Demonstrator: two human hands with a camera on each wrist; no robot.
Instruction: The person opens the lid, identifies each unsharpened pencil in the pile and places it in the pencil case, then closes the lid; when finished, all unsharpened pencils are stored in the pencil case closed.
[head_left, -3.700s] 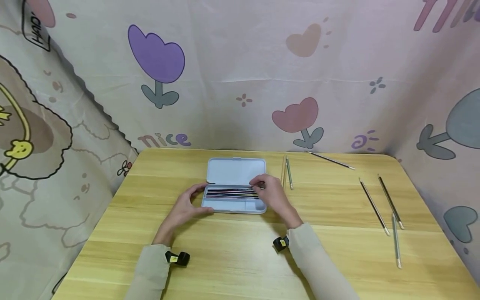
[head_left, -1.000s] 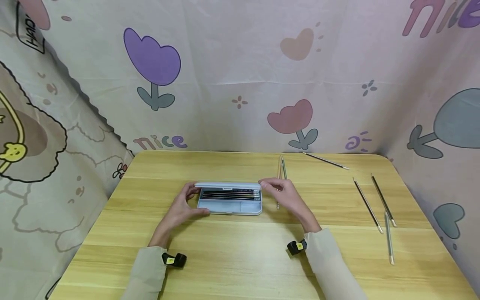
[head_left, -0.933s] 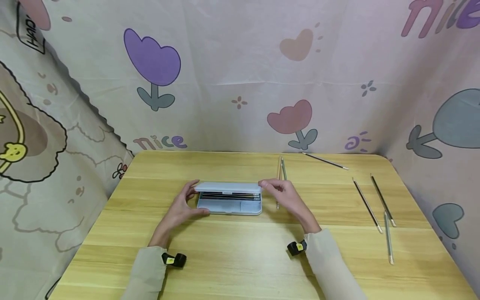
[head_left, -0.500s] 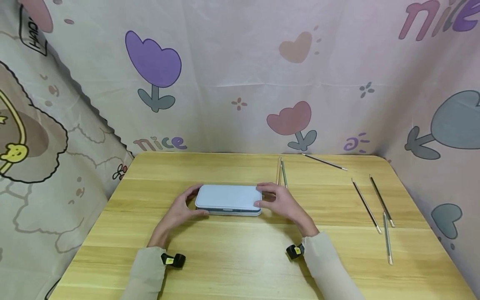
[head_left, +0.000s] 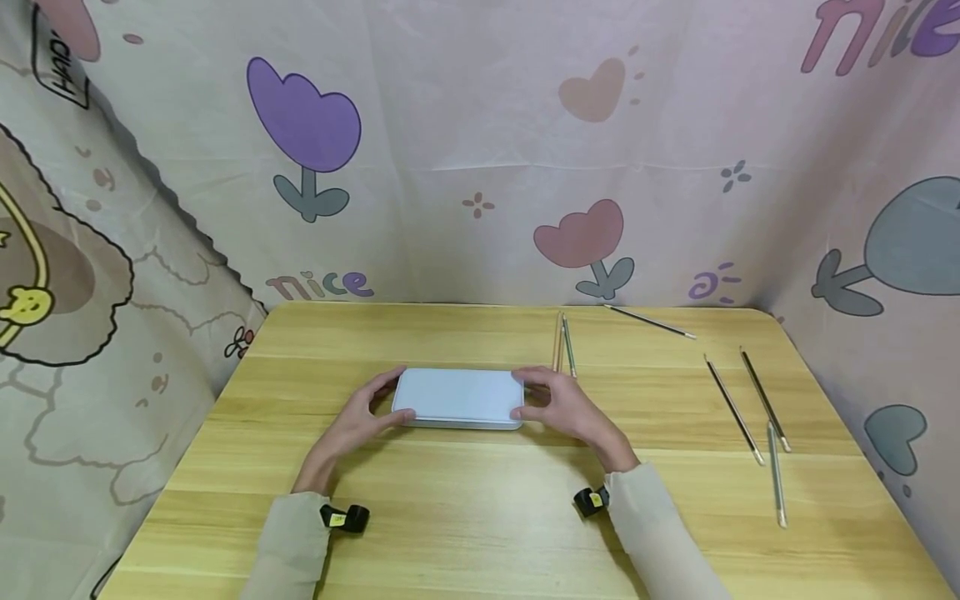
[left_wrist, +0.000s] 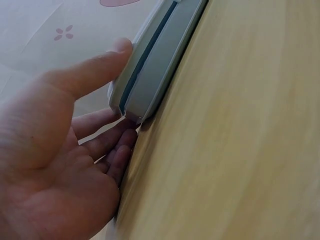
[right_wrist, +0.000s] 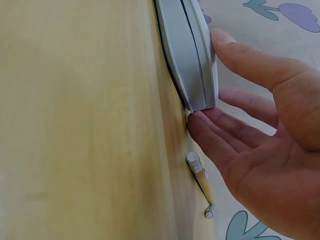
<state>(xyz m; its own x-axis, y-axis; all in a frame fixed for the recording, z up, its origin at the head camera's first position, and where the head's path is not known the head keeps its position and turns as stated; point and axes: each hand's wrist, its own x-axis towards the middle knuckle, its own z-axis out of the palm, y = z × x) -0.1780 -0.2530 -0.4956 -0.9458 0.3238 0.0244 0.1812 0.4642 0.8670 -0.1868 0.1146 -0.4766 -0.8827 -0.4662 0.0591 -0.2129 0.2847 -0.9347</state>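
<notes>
A pale blue pencil case (head_left: pixel 459 396) lies on the table with its lid down, so its contents are hidden. My left hand (head_left: pixel 360 421) grips its left end, thumb on the lid's front corner and fingers round the back. At the other end my right hand (head_left: pixel 573 408) holds it likewise, thumb at the front and fingers behind. In the left wrist view a dark seam (left_wrist: pixel 145 55) runs between lid and base, beside my thumb (left_wrist: pixel 100 70). The right wrist view has the thumb (right_wrist: pixel 250 57) against the lid edge and fingertips at the case's end.
Behind my right hand lie a natural-wood pencil (head_left: pixel 557 343) and a green one (head_left: pixel 569 346). A dark pencil (head_left: pixel 651 322) rests near the table's back edge. Two more dark pencils (head_left: pixel 733 408) and a grey-green pencil (head_left: pixel 777 477) lie on the right. Patterned cloth (head_left: pixel 450 125) hangs around the table.
The lid has swung forward and down over the dark pencils inside. My right hand moved from the lid's corner to the case's right end; my left thumb rose onto the lid.
</notes>
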